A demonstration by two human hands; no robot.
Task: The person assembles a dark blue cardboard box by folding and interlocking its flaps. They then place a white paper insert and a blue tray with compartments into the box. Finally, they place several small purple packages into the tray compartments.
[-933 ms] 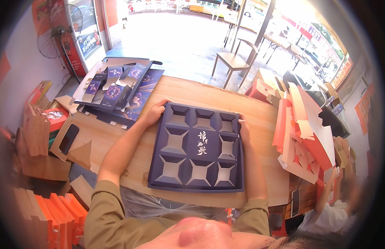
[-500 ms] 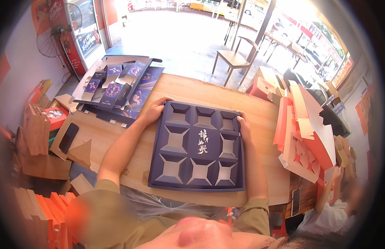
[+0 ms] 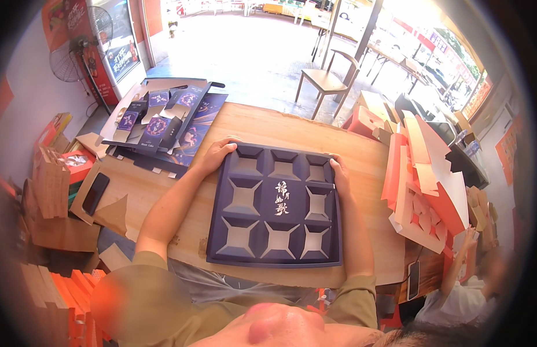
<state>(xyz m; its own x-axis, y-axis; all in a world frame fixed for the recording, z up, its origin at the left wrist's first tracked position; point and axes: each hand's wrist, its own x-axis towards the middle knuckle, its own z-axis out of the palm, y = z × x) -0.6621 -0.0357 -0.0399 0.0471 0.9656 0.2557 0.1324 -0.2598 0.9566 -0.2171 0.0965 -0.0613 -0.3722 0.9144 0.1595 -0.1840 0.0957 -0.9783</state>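
A dark blue gift box (image 3: 280,228) lies on the wooden table in front of me. Its insert has several square compartments with slanted flaps round a flat middle with white lettering, and I see nothing in them. My left hand (image 3: 220,156) grips the box's far left corner, thumb on the rim. At the far right corner, my right hand (image 3: 340,174) is closed round the edge, thumb on top. The undersides of both hands' fingers are hidden.
Small dark printed boxes (image 3: 158,128) lie piled in an open carton at the far left. A phone (image 3: 95,194) rests on cardboard at left. Folded orange boxes (image 3: 422,202) stand at right, near another person (image 3: 462,301). A chair (image 3: 329,81) stands beyond the table.
My left thumb has shifted slightly on the box's corner. The box has stayed in nearly the same place.
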